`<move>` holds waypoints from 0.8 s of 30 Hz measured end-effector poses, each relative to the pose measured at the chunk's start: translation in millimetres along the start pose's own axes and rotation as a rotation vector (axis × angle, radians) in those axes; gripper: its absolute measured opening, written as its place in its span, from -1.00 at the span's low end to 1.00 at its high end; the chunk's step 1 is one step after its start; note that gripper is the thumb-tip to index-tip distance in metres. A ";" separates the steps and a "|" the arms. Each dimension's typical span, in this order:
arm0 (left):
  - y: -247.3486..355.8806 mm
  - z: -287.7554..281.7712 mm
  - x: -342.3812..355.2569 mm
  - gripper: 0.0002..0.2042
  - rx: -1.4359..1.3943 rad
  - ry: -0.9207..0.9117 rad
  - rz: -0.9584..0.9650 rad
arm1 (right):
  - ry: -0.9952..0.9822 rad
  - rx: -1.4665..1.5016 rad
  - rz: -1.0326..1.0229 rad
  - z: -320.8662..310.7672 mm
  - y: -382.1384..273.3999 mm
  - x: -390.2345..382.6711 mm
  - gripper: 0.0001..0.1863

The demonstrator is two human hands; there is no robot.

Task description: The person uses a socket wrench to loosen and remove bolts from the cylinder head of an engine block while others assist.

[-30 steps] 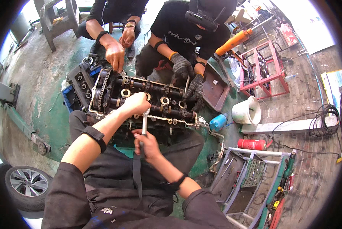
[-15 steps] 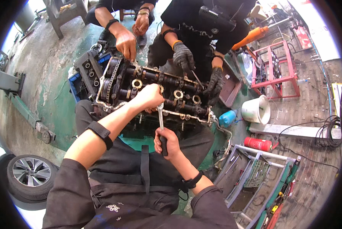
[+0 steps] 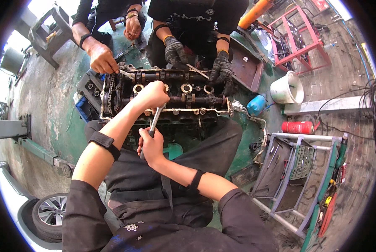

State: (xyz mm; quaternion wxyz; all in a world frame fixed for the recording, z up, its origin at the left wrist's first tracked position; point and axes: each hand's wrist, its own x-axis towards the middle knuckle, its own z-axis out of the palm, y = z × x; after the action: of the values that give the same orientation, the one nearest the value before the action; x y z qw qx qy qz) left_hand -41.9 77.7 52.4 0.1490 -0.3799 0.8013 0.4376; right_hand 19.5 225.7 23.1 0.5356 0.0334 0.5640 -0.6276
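Head: your right grip (image 3: 152,147) holds the long silver metal wrench (image 3: 156,119) low, left grip (image 3: 155,94) its top, likely for leverage.

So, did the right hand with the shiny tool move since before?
Yes, the right hand swung leftward, judged against the engine, and the tool tilted with it.

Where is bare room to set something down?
Bare floor lies left of the engine, between the grey chair and green steel arm. Crowded: the engine's near side, with left hand, right hand and silver tool; its far side, with co-workers' hands.
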 end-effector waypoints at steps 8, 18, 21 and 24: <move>-1.4 -2.1 -5.4 -0.74 -0.289 -0.087 -0.074 | -0.399 -0.459 0.143 -97.8 -82.3 15.8 -0.69; -6.6 9.2 -17.0 -0.75 -0.418 0.034 -0.041 | -0.480 -0.594 0.221 -121.2 -104.3 35.3 -0.70; 0.1 -0.5 -28.6 -0.76 -0.379 0.012 -0.059 | -0.376 -0.282 0.278 -105.3 -81.9 14.7 -0.68; -10.7 6.4 -18.8 -0.76 -0.428 0.026 0.013 | -0.296 -0.303 0.239 -105.4 -77.7 12.4 -0.70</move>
State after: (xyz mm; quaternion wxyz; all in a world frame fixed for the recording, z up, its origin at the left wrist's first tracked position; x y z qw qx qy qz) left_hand -22.1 88.4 53.2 0.0519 -0.4033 0.6945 0.5936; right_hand -100.1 279.9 29.2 0.6818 -0.0731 0.5590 -0.4661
